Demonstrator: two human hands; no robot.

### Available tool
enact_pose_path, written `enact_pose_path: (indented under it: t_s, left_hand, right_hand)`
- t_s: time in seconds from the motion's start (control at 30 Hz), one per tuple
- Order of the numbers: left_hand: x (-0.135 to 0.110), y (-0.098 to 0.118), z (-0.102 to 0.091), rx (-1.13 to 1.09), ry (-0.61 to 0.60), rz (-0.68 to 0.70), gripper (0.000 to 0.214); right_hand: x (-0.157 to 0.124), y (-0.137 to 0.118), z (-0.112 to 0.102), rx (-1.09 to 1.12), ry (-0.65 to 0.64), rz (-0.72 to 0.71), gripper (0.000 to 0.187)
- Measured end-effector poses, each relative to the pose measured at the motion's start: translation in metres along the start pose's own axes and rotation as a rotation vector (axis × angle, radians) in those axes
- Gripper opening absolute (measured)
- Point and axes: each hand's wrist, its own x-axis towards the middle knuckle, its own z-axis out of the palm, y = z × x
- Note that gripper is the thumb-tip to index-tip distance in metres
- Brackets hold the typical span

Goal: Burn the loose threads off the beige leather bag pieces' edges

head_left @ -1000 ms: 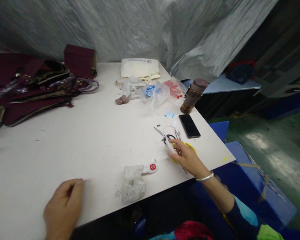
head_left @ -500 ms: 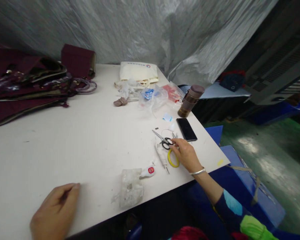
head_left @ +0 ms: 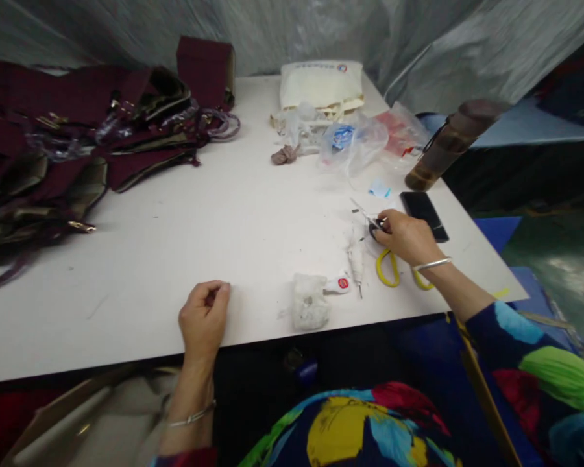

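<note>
My right hand (head_left: 409, 237) is closed on the black handles of a pair of scissors (head_left: 365, 211), whose blades lie toward the far left. Just below it are yellow-handled scissors (head_left: 380, 269), partly hidden by my hand. A pale pen-like tool with a thin metal tip (head_left: 355, 264) lies to their left. Beside that are a small white item with a red label (head_left: 340, 284) and a whitish, stained block or wad (head_left: 309, 301). My left hand (head_left: 204, 318) rests on the table near its front edge, loosely curled, with nothing visible in it.
Dark maroon bags (head_left: 141, 143) are heaped at the left. A cream cloth bag (head_left: 321, 84), clear plastic bags (head_left: 357, 146) and a crumpled brown piece (head_left: 284, 155) lie toward the back. A bottle (head_left: 448, 146) and a phone (head_left: 423, 211) stand and lie near the right edge.
My view has shifted left and down, so more of the maroon bags shows. My right hand has closed over the black scissors' handles. My left hand has come nearer the whitish block.
</note>
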Motion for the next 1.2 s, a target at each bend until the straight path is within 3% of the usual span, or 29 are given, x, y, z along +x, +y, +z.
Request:
enact_pose_path:
  t_s: [0.1, 0.17, 0.27, 0.33, 0.43, 0.5, 0.6, 0.7, 0.87, 1.0, 1.1, 1.2]
  left_hand:
    - [-0.003, -0.005, -0.002, -0.121, -0.007, 0.034, 0.039]
    - [-0.006, 0.0, -0.005, -0.168, -0.083, 0.12, 0.044]
    - [-0.013, 0.021, -0.008, -0.16, -0.298, 0.327, 0.052]
    - [-0.018, 0.039, -0.006, -0.122, -0.484, 0.454, 0.073]
    - [-0.022, 0.058, 0.004, -0.051, -0.727, 0.587, 0.107]
    - [-0.023, 0.063, 0.013, -0.017, -0.787, 0.633, 0.115]
    - [-0.029, 0.064, 0.024, 0.0, -0.767, 0.647, 0.113]
    - [-0.039, 0.062, 0.032, -0.026, -0.701, 0.65, 0.111]
    - [-0.057, 0.06, 0.043, -0.002, -0.516, 0.647, 0.112]
    - [-0.062, 0.058, 0.047, 0.028, -0.45, 0.706, 0.11]
    - [-0.062, 0.058, 0.048, 0.043, -0.435, 0.734, 0.107]
    - [-0.059, 0.057, 0.048, 0.048, -0.416, 0.756, 0.105]
  right_hand:
    - [-0.01, 0.008, -0.011, 0.273, 0.07, 0.056, 0.03]
    - [-0.026, 0.006, -0.02, 0.486, 0.067, 0.061, 0.032]
    - [-0.059, -0.006, -0.032, 0.935, -0.008, 0.127, 0.032]
    - [-0.083, -0.018, -0.036, 1.237, -0.096, 0.241, 0.033]
    - [-0.118, -0.035, -0.034, 1.376, -0.21, 0.292, 0.05]
    - [-0.139, -0.043, -0.031, 1.323, -0.266, 0.249, 0.052]
    - [-0.16, -0.048, -0.027, 1.05, -0.25, 0.116, 0.042]
    - [-0.17, -0.044, -0.026, 0.807, -0.197, -0.022, 0.043]
    - [-0.167, -0.04, -0.03, 0.733, -0.229, -0.116, 0.044]
    - [-0.159, -0.054, -0.026, 0.893, -0.262, 0.086, 0.035]
    - [-0.157, -0.069, -0.022, 1.13, -0.321, 0.317, 0.046]
    - [-0.16, -0.081, -0.021, 1.358, -0.371, 0.443, 0.052]
